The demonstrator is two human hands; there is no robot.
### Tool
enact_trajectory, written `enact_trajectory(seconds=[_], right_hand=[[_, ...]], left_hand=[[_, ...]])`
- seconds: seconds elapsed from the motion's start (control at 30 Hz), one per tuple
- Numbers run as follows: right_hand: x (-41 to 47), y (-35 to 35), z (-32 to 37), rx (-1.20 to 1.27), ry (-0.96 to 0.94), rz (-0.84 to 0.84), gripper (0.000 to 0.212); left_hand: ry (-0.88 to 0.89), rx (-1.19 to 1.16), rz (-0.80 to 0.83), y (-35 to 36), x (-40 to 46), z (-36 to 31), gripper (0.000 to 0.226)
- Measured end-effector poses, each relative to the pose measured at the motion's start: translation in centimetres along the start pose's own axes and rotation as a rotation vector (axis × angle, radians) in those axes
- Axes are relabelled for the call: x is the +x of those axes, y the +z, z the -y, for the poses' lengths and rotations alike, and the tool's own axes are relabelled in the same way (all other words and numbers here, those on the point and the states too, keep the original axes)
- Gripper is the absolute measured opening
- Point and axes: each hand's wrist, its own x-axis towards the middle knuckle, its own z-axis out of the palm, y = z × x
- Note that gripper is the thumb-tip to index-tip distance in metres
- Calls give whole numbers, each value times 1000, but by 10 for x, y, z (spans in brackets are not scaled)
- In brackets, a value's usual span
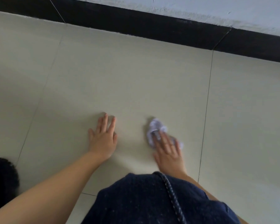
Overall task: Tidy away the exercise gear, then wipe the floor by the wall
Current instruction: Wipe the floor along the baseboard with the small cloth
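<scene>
A crumpled white cloth lies on the pale tiled floor, a good way in front of the wall. My right hand presses on it with straight fingers, and the hand is blurred. My left hand rests flat on the floor to the left of the cloth, fingers spread. No exercise gear is in view.
A black skirting board runs along the foot of the white wall at the top. My knee in dark blue fabric fills the bottom middle. A dark rounded object sits at the left edge.
</scene>
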Motion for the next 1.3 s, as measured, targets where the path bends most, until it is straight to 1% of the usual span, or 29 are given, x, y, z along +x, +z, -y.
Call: enact_trajectory(seconds=[0.07, 0.13, 0.2, 0.23, 0.27, 0.3, 0.37, 0.43, 0.47, 0.5, 0.57, 0.6, 0.63, 0.7, 0.73, 0.77, 0.83, 0.9, 0.93, 0.97, 1.0, 1.03, 1.07, 1.13, 1.2, 1.23, 1.3], right_hand=[[-16, -6, -52, 53, 272, -16, 60], [-30, -17, -88, 213, 579, -7, 58], [-33, -24, -91, 320, 797, -28, 61], [-29, -24, -78, 319, 846, -54, 62], [-25, -23, -59, 288, 835, -69, 62], [-23, -21, -35, 255, 750, -66, 61], [-18, -15, 20, 211, 481, -2, 63], [-19, -4, 63, 170, 216, 34, 59], [-20, 1, 73, 134, 109, 61, 59], [-19, 4, 74, 107, 29, 90, 66], [-17, 11, 56, 54, -13, 115, 75], [-19, 11, 38, 40, -1, 127, 73], [-23, 7, 17, 59, 53, 98, 68], [-39, -1, -28, 193, 275, 15, 64], [-48, -9, -52, 307, 430, 24, 62], [-57, -14, -77, 369, 573, 0, 62], [-67, -22, -127, 418, 857, -47, 63], [-63, -28, -169, 514, 1153, -109, 62], [-57, -31, -180, 552, 1253, -123, 62], [-49, -32, -181, 569, 1312, -118, 63], [-41, -31, -174, 562, 1316, -116, 63], [-34, -29, -158, 517, 1244, -131, 64], [-28, -24, -135, 445, 1098, -149, 64], [-22, -14, -79, 283, 693, -136, 66], [-20, -6, -42, 133, 288, -100, 63], [-18, -6, -39, 93, 129, -76, 60], [-11, -14, -60, 39, -86, -10, 58]], left_hand=[[18, 25, -4, 2, -2, 2, 60], [25, 11, -10, 2, -2, 3, 61], [21, 7, -10, 1, -3, 2, 61], [18, 11, -12, 1, -4, 1, 61], [16, 12, -14, 1, -4, 0, 61], [13, 1, -8, 0, -5, -1, 61], [-1, -29, 19, -3, -5, -6, 60], [7, 26, 27, -6, -4, -10, 62], [30, 79, 24, -8, -3, -12, 63], [70, 126, 23, -10, -1, -16, 63], [173, 189, 36, -16, 2, -25, 63], [218, 206, 41, -19, 4, -31, 63], [253, 221, 37, -22, 6, -39, 63], [293, 236, 23, -27, 11, -53, 63], [310, 231, 20, -29, 14, -62, 63], [326, 224, 24, -32, 17, -71, 63], [360, 219, 54, -36, 22, -90, 62], [386, 220, 118, -38, 25, -107, 61], [383, 214, 151, -38, 26, -112, 60], [371, 205, 175, -37, 27, -116, 61], [357, 195, 189, -36, 27, -118, 61], [347, 190, 192, -35, 26, -119, 62], [344, 189, 187, -33, 25, -118, 62], [346, 188, 185, -34, 25, -117, 62], [340, 176, 208, -39, 27, -117, 62], [340, 172, 221, -42, 28, -116, 61], [347, 167, 243, -48, 30, -115, 61]])
